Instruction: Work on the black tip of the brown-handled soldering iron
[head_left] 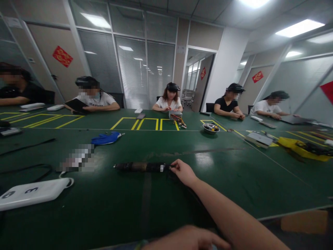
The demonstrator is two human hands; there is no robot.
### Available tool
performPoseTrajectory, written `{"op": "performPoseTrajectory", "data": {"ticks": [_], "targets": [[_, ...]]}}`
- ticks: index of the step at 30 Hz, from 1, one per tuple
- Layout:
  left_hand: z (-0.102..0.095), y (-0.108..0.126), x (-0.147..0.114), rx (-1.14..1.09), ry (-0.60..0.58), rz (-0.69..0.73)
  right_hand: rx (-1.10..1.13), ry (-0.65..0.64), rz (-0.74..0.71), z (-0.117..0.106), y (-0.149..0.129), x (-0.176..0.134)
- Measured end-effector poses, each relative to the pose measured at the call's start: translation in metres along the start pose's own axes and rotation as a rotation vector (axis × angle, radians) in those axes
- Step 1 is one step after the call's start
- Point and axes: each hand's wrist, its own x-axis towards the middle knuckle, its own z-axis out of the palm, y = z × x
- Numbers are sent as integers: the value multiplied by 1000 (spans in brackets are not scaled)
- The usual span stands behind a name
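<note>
A dark, slim electric screwdriver (142,167) lies lengthwise on the green table, its narrow tip to the left and a small white label close to its right end. My right hand (185,173) pinches at that right end with thumb and fingertips; the exact spot gripped is too small to make out. A dark cord (201,201) seems to run below my right forearm. At the bottom edge, partly cut off, my left hand (188,238) is near my body with a finger stretched to the right, apart from the screwdriver.
To the left lie a white power bank (33,193) with a cable and a blue glove (106,138). A metal bowl of small parts (211,128), a grey box (258,139) and a yellow item (301,148) stand farther right. Several people sit across the green table (109,215).
</note>
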Motion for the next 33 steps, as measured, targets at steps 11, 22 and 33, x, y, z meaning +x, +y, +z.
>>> {"op": "performPoseTrajectory", "data": {"ticks": [11, 22, 33], "targets": [[-198, 28, -29, 1086, 1116, 222, -139, -138, 122, -5, -6, 23], [-194, 10, -37, 1079, 1127, 462, -296, -35, 82, -9, -4, 28], [-202, 2, -35, 932, 1141, 382, -447, 133, 521, -181, 143, -13]]}}
